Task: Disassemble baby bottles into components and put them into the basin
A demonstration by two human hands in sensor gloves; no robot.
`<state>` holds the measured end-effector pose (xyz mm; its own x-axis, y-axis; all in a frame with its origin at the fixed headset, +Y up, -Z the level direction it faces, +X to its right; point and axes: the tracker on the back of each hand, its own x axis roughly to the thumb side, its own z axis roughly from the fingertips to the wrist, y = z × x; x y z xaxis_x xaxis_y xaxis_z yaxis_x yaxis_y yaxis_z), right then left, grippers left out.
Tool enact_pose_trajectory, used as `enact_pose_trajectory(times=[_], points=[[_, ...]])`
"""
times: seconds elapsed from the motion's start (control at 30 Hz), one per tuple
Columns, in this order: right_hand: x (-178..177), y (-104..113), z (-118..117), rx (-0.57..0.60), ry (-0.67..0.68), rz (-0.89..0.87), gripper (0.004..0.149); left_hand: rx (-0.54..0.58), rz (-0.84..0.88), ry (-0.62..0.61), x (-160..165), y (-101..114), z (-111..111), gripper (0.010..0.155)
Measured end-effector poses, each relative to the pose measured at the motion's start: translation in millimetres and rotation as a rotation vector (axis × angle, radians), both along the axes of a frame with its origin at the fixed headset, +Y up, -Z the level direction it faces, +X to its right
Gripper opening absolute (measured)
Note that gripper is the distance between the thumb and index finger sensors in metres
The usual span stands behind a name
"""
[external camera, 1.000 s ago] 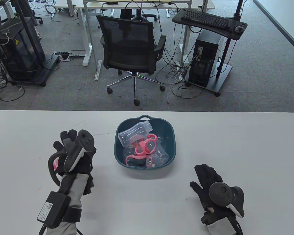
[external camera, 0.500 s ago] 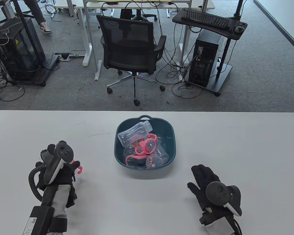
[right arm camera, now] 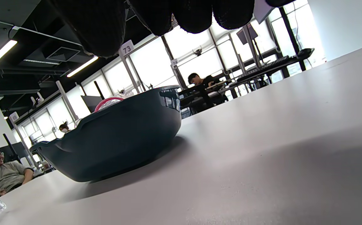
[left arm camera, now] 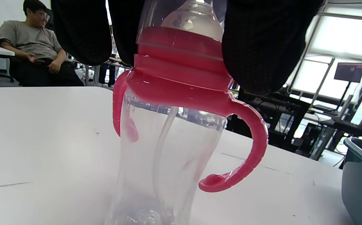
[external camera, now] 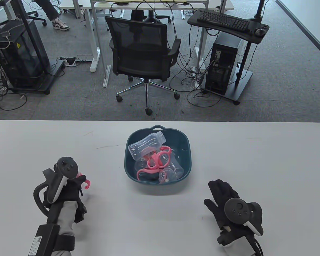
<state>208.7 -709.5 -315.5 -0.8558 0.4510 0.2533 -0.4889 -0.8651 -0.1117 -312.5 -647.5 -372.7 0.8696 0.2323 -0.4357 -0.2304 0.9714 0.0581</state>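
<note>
My left hand (external camera: pixel 66 184) grips the top of an upright baby bottle (left arm camera: pixel 171 131) that stands on the table; clear body, pink collar and two pink handles. In the table view only a pink handle (external camera: pixel 86 182) shows past the glove. The gloved fingers (left arm camera: pixel 262 47) wrap the clear cap above the collar. The dark teal basin (external camera: pixel 185 149) sits mid-table and holds clear bottle bodies (external camera: pixel 146 145), pink handle rings (external camera: pixel 157 160) and small parts. My right hand (external camera: pixel 224 194) lies flat on the table, right of the basin, holding nothing.
The white table (external camera: pixel 256 149) spreads wide around the basin (right arm camera: pixel 112 140). An office chair (external camera: pixel 142 50), desks and a computer stand lie beyond the far edge. A seated person (left arm camera: pixel 34 47) is in the background.
My left hand has drawn back toward me and to the left with the bottle, then settled with the bottle standing on the table. The right hand has barely moved.
</note>
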Motion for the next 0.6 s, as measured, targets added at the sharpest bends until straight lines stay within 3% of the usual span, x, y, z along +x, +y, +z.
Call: enact_pose_trajectory(times=[0.17,0.3,0.6], points=[[-1,-2,-1,-0.012,0.003,0.01,0.065,0.034,0.017,-0.023,-1,0,1,0.084],[-4,-3,-4,-0.037,0.005,0.015,0.065,0.043,0.056,-0.116,2,6,6,0.085],[-7,-6,-4,-0.033,0.011,0.011,0.065,0.207,0.125,-0.317,34,49,20,0.084]])
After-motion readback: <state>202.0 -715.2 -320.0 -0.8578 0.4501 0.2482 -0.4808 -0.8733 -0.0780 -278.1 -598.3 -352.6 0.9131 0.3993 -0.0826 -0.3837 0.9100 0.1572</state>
